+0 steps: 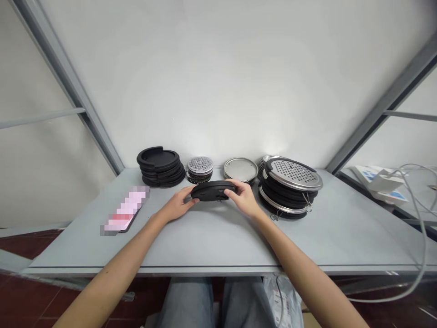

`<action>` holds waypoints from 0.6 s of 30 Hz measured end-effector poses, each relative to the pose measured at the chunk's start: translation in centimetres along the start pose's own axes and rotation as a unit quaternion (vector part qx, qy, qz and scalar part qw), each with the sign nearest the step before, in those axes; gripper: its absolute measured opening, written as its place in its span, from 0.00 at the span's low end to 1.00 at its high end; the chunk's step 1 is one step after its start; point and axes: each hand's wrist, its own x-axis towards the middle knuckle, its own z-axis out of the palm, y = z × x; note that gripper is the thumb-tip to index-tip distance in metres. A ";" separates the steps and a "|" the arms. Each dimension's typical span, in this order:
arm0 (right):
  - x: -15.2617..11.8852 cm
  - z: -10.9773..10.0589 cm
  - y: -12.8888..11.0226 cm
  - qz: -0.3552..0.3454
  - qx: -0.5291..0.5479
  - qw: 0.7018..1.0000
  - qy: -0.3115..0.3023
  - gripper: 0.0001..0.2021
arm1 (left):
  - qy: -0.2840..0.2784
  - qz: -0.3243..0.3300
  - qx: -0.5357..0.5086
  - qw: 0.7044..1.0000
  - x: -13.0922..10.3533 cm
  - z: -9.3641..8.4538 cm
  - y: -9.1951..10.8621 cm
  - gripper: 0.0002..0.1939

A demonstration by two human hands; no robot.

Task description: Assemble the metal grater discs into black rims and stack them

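Note:
Above the middle of the table, a black round disc [209, 190] with a raised rim is tilted nearly edge-on. My left hand [177, 202] grips its left edge, thumb below and fingers on the far side, partly hidden. My right hand [243, 198] closes on its right edge, thumb on the near face. A bit of metal shows under the disc by the right thumb, too small to name. Behind the disc are a stack of small perforated metal discs [200, 165] and a stack of shallow metal plates [241, 170].
Several black round trays [159, 158] with notched rims are stacked at back left. At right leans a pile of black trays with perforated metal plates [294, 174] and wire rings. A phone [126, 212], blurred, lies left. A white cable [424, 246] hangs at far right.

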 end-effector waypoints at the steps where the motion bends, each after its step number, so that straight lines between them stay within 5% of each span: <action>1: 0.1 -0.1 0.1 0.009 0.013 1.000 -0.004 0.17 | -0.007 -0.009 -0.011 1.000 0.0 0.1 0.1 0.23; 7: -0.2 -0.9 -0.5 -0.073 -0.086 0.993 0.012 0.19 | 0.043 -0.027 -0.033 0.998 -0.1 0.4 0.8 0.20; 12: -0.9 -0.2 -1.7 -0.197 -0.226 0.954 0.009 0.24 | 0.112 0.075 0.024 0.991 -0.3 0.1 1.2 0.17; 18: -1.6 1.8 -1.8 -0.257 -0.306 0.916 -0.039 0.28 | 0.084 0.160 0.104 0.978 -0.3 0.5 2.0 0.15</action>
